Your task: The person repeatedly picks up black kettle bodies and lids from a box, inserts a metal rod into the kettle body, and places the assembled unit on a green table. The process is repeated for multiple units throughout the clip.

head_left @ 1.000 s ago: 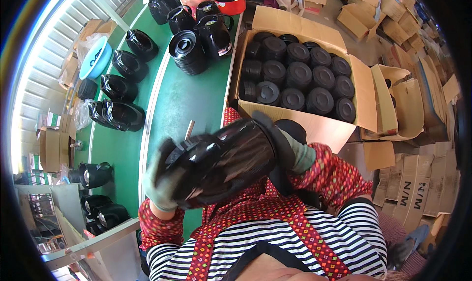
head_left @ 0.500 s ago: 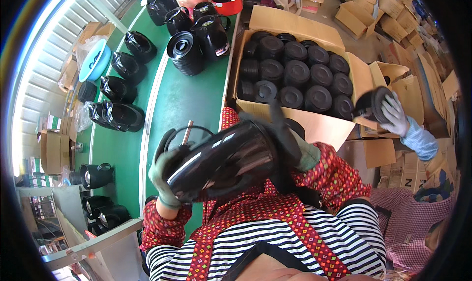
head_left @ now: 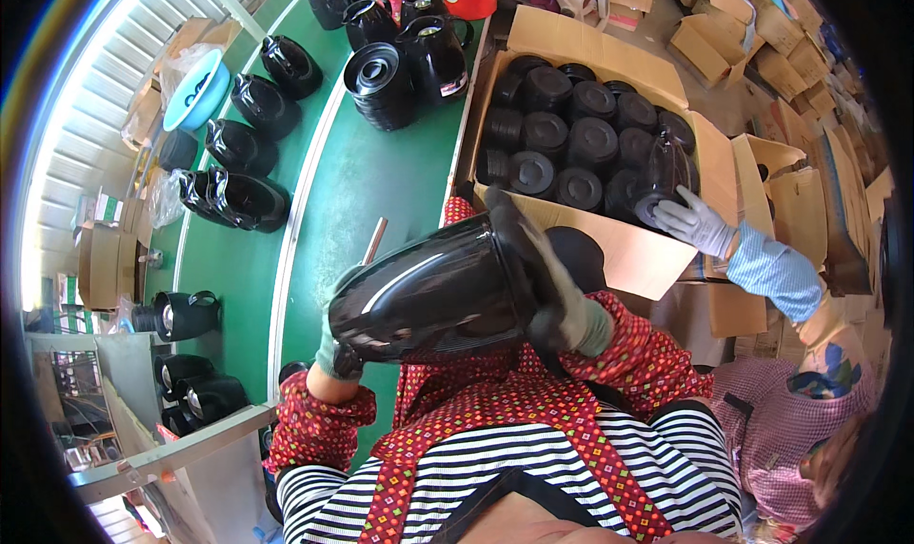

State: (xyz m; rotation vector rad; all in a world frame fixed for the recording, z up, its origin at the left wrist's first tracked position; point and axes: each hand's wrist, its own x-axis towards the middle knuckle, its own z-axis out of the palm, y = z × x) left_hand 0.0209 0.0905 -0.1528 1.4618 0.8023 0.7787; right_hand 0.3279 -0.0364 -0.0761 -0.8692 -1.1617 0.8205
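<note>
A large glossy black jug [head_left: 428, 292] lies tilted across my lap, its wider end to the right. Under its narrower left end my left hand [head_left: 335, 346], in a grey-green glove, grips it; most of the fingers are hidden behind the jug. My right hand [head_left: 564, 301], gloved with a dark palm, presses round the jug's wide base. A thin pinkish-brown rod [head_left: 375, 241] sticks up beyond the left hand; whether the hand holds it I cannot tell.
On the green bench [head_left: 357, 182] stand several black jugs [head_left: 262, 106], a stack of black round parts [head_left: 379, 78] and a blue basin [head_left: 197, 92]. An open carton [head_left: 647, 258] of black jugs is at right. A co-worker's gloved hand [head_left: 695, 222] holds a jug there.
The jug in my hands has turned a little, its base facing more to the right. The co-worker's hand has brought a jug leftward to the carton's right side. The view has shifted slightly.
</note>
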